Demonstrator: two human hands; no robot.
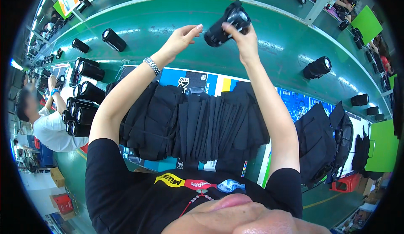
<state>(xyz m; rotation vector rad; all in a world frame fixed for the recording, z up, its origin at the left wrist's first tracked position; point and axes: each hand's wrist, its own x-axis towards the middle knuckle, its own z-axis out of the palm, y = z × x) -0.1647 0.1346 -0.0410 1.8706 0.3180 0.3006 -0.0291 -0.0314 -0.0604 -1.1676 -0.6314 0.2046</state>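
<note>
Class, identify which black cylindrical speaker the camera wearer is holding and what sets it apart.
The cylindrical speaker in the right hand; the left hand is empty, and the other speakers, on the green worktop or stacked at left, touch neither.

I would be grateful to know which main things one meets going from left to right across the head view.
Co-worker in a white shirt, glossy black cylinder, silver metal wristband, bare left hand, blurred black cylindrical object held in the bare right hand, second black cylinder, lower bright-green flat panel.
</note>
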